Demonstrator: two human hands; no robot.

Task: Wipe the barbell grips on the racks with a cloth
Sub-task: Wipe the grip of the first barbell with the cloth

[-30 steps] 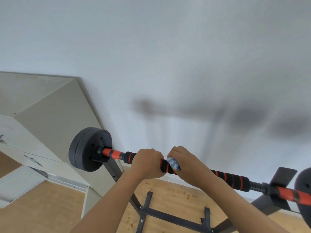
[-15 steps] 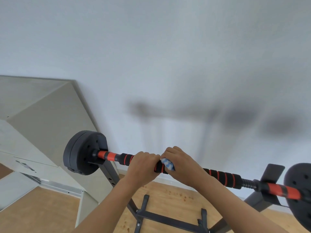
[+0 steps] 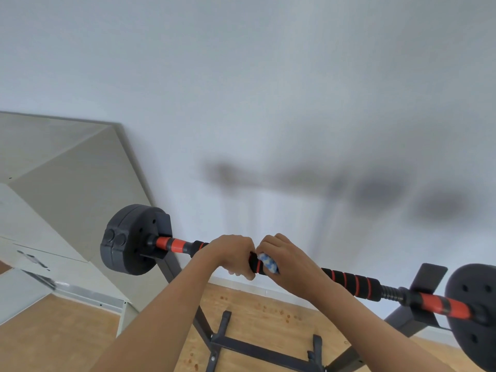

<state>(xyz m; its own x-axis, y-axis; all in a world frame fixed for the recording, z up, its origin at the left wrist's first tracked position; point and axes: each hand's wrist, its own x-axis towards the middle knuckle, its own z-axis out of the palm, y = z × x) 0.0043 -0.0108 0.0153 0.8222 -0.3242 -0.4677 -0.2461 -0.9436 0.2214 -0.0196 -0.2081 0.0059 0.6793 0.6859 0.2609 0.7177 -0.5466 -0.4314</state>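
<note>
A barbell (image 3: 351, 281) with a black foam grip ringed in red lies across a dark rack (image 3: 257, 350), with black weight plates at its left end (image 3: 131, 240) and right end (image 3: 475, 312). My left hand (image 3: 230, 253) grips the bar left of its middle. Right beside it, my right hand (image 3: 287, 261) wraps a blue and white cloth (image 3: 268, 263) around the foam grip. Only a small fold of the cloth shows between the two hands.
A white wall (image 3: 268, 89) stands close behind the bar. A pale grey cabinet (image 3: 61, 189) fills the left side. The floor (image 3: 53, 336) is light wood, and the rack's cross braces run below my arms.
Both hands kept their hold on the bar and stayed side by side. The view drifted a little, and the left plate now shows more of its face.
</note>
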